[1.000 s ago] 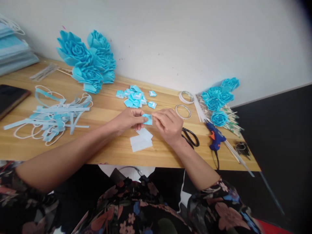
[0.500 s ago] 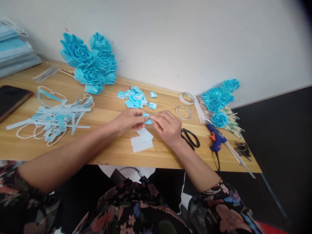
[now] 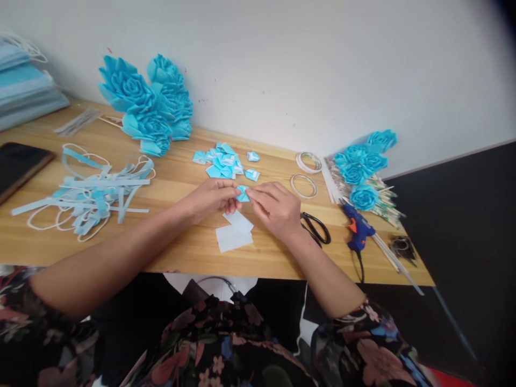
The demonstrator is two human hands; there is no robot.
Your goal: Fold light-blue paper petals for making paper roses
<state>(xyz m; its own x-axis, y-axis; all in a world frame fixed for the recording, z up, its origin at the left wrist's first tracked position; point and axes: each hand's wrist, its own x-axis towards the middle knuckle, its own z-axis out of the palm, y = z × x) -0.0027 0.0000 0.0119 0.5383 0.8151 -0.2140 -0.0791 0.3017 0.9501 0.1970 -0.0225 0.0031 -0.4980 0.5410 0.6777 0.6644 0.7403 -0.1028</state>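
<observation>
Both of my hands meet above the middle of the wooden table [image 3: 193, 252]. My left hand [image 3: 209, 198] and my right hand [image 3: 276, 207] each pinch the same small blue folded piece [image 3: 242, 193] between fingertips. Just below them lie pale blue cut squares [image 3: 234, 230] flat on the table. Behind my hands sits a heap of folded blue petals [image 3: 223, 159].
Blue fabric roses [image 3: 147, 105] lean at the back left, more roses on sticks [image 3: 360, 169] at the right. Cut mask strips and ear loops [image 3: 86, 188], a dark phone [image 3: 18, 164], stacked masks [image 3: 24, 88], tape rolls [image 3: 304, 173], black scissors [image 3: 316, 228] and a blue glue gun [image 3: 357, 228] lie around.
The blue piece has been folded smaller between my fingertips, and my hands have drawn slightly closer together. Nothing else on the table moved.
</observation>
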